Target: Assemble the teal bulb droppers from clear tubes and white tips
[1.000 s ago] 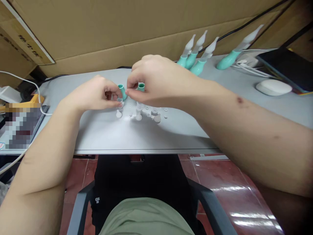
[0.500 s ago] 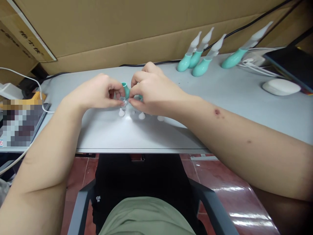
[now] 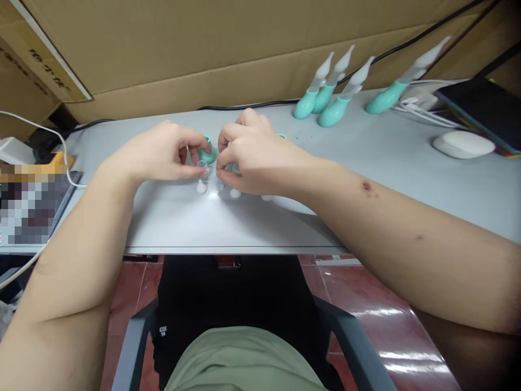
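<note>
Near the middle of the desk my left hand [image 3: 179, 152] curls its thumb and forefinger around a small clear plastic tube [image 3: 203, 165]. Its forefinger also reaches a teal rubber bulb [image 3: 208, 156] with an open mouth, just behind. Close on the right, my right hand [image 3: 248, 149] has thumb and forefinger drawn together; whatever lies between them is hidden. Under its palm shows part of another clear piece [image 3: 236, 167]. In front of the hands sit small white cone-shaped pieces [image 3: 201, 187]. Another teal rim [image 3: 281, 136] peeks out behind my right wrist.
Several assembled teal nasal aspirators [image 3: 334, 111] with white tips stand at the back right. A white mouse-shaped object [image 3: 464, 144], cables and a dark flat object [image 3: 476, 106] are at the far right. A cardboard wall [image 3: 183, 54] closes the back; a yellow item [image 3: 62, 160] lies left.
The right fingertips have drawn slightly away from the left ones, widening the gap. My left forefinger has lifted onto the teal bulb, more of which now shows.
</note>
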### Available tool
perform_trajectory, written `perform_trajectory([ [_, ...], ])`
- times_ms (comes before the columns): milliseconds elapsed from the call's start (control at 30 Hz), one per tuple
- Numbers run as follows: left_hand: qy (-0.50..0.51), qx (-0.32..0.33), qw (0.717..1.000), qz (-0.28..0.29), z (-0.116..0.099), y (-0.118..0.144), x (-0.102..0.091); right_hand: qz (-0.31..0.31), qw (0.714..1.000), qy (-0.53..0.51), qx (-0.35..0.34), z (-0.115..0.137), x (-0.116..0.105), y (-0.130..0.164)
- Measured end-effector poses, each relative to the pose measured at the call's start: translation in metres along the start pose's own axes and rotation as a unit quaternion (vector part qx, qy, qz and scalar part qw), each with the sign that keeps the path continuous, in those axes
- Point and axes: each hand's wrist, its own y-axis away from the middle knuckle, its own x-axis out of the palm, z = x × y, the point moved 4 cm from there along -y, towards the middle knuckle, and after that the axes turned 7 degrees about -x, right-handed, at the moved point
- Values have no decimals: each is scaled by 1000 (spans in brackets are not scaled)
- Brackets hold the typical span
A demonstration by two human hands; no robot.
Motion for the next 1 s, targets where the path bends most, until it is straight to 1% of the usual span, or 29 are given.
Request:
perform_trajectory([
  [100,34,41,997,-58,-10,8,-8,23,999,-13,-18,3,0,5],
  [167,50,55,995,-71,-17,14,-11,30,999,-9,-21,5,-1,6],
  [233,38,55,996,-51,-21,16,-10,40,999,1,-12,7,-1,4],
  [367,-46,24,999,11,-17,10,0,67,998,21,2,7,7,0],
  [467,-67,19,996,47,-11,4,8,31,999,19,-22,4,14,0],
  [533,-56,18,996,66,-8,3,11,-6,999,2,-43,1,16,1],
  [600,-31,18,997,69,-8,4,11,-45,998,-26,-46,-2,14,2],
  [667,14,27,998,49,-12,7,8,-89,994,-56,-33,-5,8,3],
  [767,126,23,992,-22,-20,11,2,-160,983,-84,-12,-10,-2,2],
  [833,217,9,973,-83,-21,11,1,-232,961,-148,2,-17,-7,2],
  [867,260,4,959,-113,-21,10,2,-273,941,-199,10,-21,-9,3],
  [933,335,7,928,-161,-17,5,6,-353,882,-311,25,-32,-10,6],
  [967,361,7,916,-176,-15,2,9,-376,855,-357,30,-36,-9,7],
  [1000,380,6,906,-185,-13,-1,12,-384,837,-389,31,-40,-8,8],
])
